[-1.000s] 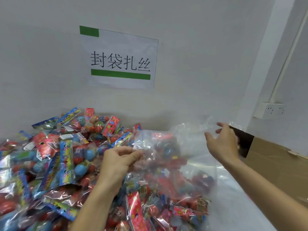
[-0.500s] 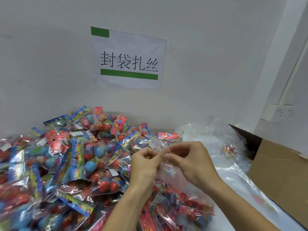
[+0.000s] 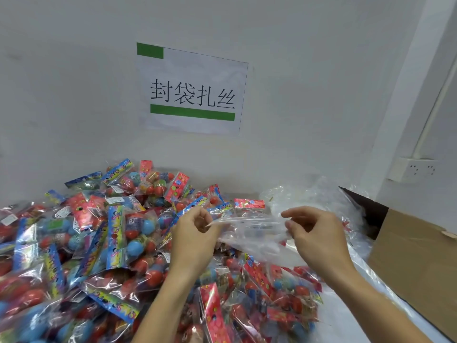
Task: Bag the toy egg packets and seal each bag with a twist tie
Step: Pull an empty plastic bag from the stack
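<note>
A white table (image 3: 351, 315) carries a heap of toy egg packets (image 3: 99, 243) and clear bags (image 3: 309, 194).

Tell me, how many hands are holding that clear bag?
2. The left hand pinches the clear bag at its left edge; the right hand pinches its right edge. No others show.

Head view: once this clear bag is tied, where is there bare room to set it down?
Little room. The heap of red and blue toy egg packets crowds everything left of and below both hands. Loose clear plastic bags fill the far right by the brown cardboard box. The only free patch is the plastic-covered strip of table between the right forearm and that box.
</note>
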A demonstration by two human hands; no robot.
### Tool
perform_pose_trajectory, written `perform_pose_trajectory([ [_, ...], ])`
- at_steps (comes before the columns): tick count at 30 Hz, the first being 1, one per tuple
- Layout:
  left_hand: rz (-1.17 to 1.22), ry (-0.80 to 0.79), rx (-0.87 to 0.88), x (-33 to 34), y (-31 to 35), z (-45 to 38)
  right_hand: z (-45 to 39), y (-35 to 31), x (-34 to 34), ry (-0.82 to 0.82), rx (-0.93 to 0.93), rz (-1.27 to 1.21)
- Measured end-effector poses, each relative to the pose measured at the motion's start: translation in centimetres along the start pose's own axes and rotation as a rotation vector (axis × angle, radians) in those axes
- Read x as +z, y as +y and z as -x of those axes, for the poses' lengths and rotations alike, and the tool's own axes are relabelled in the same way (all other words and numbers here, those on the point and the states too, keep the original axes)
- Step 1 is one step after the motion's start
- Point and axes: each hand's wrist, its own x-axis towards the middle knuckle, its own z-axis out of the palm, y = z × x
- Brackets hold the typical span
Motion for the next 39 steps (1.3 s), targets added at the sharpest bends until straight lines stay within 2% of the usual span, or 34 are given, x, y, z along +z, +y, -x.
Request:
perform_pose_trajectory([
  [2,-0.001,-0.04,-0.001,0.4,0.2,0.2,0.3,0.0,0.1,-0.065,-0.039,0.079],
  [4,0.001,-0.055,0.015,0.6,0.4,0.5,0.7,-0.4,0.2,-0.062,-0.133,0.221],
  [6,0.0,-0.066,0.055,1.0,0.6,0.8,1.5,-1.4,0.3,0.012,-0.332,0.256],
  [7,0.003,-0.079,0.078,1.3,0.8,1.0,1.9,-1.9,0.6,-0.002,-0.433,0.252],
  [9,0.013,-0.097,0.122,2.2,1.2,1.6,3.0,-2.7,1.2,-0.146,-0.519,0.248],
  [11,-0.004,-0.085,0.171,2.9,1.7,2.1,3.6,-2.8,2.0,-0.306,-0.438,0.254],
  [14,0.016,0.016,0.257,3.1,2.2,2.3,3.6,-2.7,2.3,-0.407,-0.397,0.299],
  [18,0.047,0.095,0.346,2.6,2.6,2.1,3.2,-2.9,2.2,-0.354,-0.519,0.389],
  [21,0.099,-0.004,0.336,2.3,2.7,2.1,2.4,-1.8,2.6,-0.33,-0.469,0.434],
  [24,0.19,-0.183,0.332,1.5,2.9,2.1,1.7,-0.6,2.9,-0.375,-0.308,0.51],
  [26,0.299,-0.249,0.294,1.2,2.9,1.9,1.5,-0.8,3.0,-0.337,-0.301,0.448],
  [28,0.443,-0.207,0.14,1.2,2.6,1.4,1.2,-1.2,3.1,-0.275,-0.325,0.328],
  [30,0.404,-0.149,0.039,1.3,2.0,0.8,1.1,-1.3,3.1,-0.273,-0.247,0.225],
  [32,0.32,-0.248,0.027,1.5,1.3,0.6,1.4,-1.5,3.3,-0.335,-0.234,0.117],
  [34,0.295,-0.313,0.062,2.0,0.8,0.7,1.8,-2.1,3.5,-0.426,-0.314,0.043],
  [36,0.262,-0.236,0.093,2.6,0.7,1.0,1.9,-2.7,3.5,-0.447,-0.362,0.024],
  [39,0.202,-0.101,0.062,2.9,0.3,1.1,1.6,-2.0,3.1,-0.423,-0.257,-0.01],
])
